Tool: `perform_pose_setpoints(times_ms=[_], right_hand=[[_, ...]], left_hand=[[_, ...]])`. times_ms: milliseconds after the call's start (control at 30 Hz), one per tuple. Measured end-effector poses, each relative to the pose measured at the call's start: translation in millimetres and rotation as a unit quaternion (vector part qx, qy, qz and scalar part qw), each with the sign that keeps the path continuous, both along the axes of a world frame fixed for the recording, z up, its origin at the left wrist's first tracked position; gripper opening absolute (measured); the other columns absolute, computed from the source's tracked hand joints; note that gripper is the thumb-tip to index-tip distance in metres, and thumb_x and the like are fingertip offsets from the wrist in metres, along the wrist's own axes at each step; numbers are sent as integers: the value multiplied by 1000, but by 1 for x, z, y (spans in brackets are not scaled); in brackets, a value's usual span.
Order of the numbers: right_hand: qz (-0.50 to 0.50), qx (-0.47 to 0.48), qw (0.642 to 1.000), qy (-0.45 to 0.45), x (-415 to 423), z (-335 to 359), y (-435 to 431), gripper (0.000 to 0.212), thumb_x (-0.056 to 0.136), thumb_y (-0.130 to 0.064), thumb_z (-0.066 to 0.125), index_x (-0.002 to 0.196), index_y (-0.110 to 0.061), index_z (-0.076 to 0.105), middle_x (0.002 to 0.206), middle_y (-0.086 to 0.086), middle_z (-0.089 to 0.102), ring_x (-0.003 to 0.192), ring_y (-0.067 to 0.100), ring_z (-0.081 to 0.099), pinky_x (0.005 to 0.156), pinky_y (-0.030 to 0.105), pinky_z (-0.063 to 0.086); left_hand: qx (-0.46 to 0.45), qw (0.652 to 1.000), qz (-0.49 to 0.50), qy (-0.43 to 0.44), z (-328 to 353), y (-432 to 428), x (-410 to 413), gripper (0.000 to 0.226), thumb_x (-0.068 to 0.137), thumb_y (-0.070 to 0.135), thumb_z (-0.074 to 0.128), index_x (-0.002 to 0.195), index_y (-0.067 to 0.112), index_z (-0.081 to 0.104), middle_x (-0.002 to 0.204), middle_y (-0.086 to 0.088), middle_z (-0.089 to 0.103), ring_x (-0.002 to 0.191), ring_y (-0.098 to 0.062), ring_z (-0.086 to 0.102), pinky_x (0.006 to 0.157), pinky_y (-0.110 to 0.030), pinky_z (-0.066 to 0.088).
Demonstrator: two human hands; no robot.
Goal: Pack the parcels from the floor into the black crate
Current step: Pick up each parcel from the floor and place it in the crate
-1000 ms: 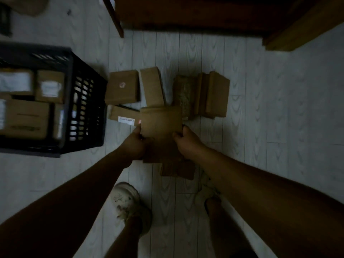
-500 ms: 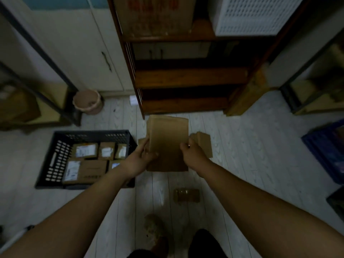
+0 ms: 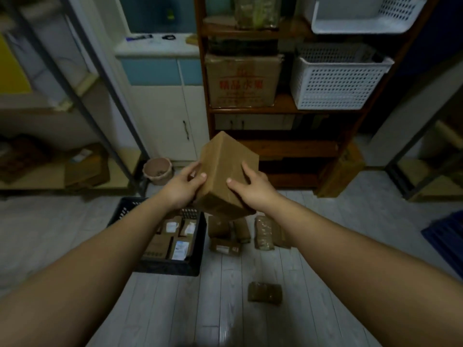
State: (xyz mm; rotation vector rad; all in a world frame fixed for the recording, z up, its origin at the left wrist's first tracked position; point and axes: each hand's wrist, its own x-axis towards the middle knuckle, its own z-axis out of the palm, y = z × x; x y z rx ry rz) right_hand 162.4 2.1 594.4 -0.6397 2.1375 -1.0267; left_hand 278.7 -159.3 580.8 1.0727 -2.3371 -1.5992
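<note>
- Fingers (image 3: 246,169) of both hands curl round brown cardboard parcel (image 3: 225,166), held tilted in air: L hand (image 3: 181,190) on its left side, R hand (image 3: 255,189) on its right.
- Black crate (image 3: 198,267) on floor (image 3: 325,246) below, w/ labelled parcels (image 3: 160,244) inside.
- Loose parcels (image 3: 225,246) just beside crate's right wall; one wrapped parcel (image 3: 264,291) lies apart.

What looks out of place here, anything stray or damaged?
One small parcel lies alone on the floor, apart from the group of parcels beside the black crate. The box held in the left hand and right hand is tilted. No damage or spill shows.
</note>
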Motion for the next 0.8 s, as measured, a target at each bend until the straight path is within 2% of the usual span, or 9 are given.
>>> perform_pose_setpoints(times_ms=[67, 167, 233, 300, 367, 433, 500, 667, 800], right_hand=[[2, -3, 1000, -12, 16, 12, -13, 81, 82, -67, 50, 149, -40, 13, 157, -2, 8, 138, 31, 26, 106, 42, 31], [24, -19, 999, -44, 46, 26, -45, 83, 80, -71, 46, 149, -37, 15, 153, 2, 28, 131, 28, 39, 93, 34, 38], [29, -39, 998, -46, 70, 30, -70, 75, 85, -61, 51, 148, -34, 21, 142, 0, 44, 118, 23, 51, 89, 33, 44], [22, -85, 996, -28, 95, 31, -97, 54, 91, -41, 55, 141, -32, 37, 131, -2, 55, 113, 19, 56, 88, 32, 48], [4, -123, 992, -8, 118, 32, -123, 40, 94, -29, 54, 133, -31, 48, 124, -6, 59, 110, 15, 57, 82, 27, 46], [-10, -146, 989, 1, 139, 33, -146, 35, 95, -26, 51, 129, -34, 51, 118, -9, 61, 107, 12, 58, 86, 30, 49], [-17, -160, 987, 4, 155, 33, -165, 35, 96, -24, 49, 129, -37, 49, 112, -14, 59, 106, 11, 58, 89, 34, 50], [-43, -183, 981, 55, 167, 31, -198, 53, 96, -21, 49, 140, -46, 29, 116, -14, 56, 96, 3, 53, 81, 28, 48], [-2, -131, 988, 86, 155, 15, -221, 93, 86, -28, 66, 146, -47, -3, 139, -6, 47, 116, 9, 50, 95, 33, 45]], left_hand=[[14, 999, 40, 17, 13, -11, 14, 84, 82, 43, 65, 148, 24, 17, 120, 8, 45, 102, -15, 51, 84, -29, 44], [38, 999, 33, 20, 27, -34, 43, 67, 79, 31, 71, 137, 16, 42, 120, -3, 61, 101, -22, 62, 91, -42, 51], [65, 996, 43, 36, 35, -56, 68, 64, 80, 21, 70, 137, 20, 41, 112, -3, 63, 97, -21, 63, 85, -41, 54], [107, 991, 36, 70, 43, -83, 95, 68, 82, 11, 66, 140, 27, 35, 107, 0, 63, 94, -17, 64, 73, -35, 55], [112, 990, 14, 85, 49, -109, 120, 69, 84, 7, 62, 140, 32, 32, 111, -1, 64, 96, -15, 64, 73, -33, 54], [107, 990, -5, 91, 55, -131, 141, 69, 86, 7, 60, 141, 37, 30, 115, -1, 62, 98, -15, 63, 76, -35, 54], [115, 989, -22, 86, 60, -148, 156, 69, 87, 9, 58, 139, 43, 28, 118, 2, 57, 101, -19, 62, 73, -39, 57], [143, 986, -36, 83, 59, -183, 160, 68, 88, 7, 54, 138, 46, 28, 125, 2, 53, 103, -25, 61, 62, -38, 56], [155, 985, -34, 71, 45, -209, 141, 69, 89, 6, 54, 140, 43, 27, 122, 4, 58, 102, -23, 63, 69, -43, 58]])
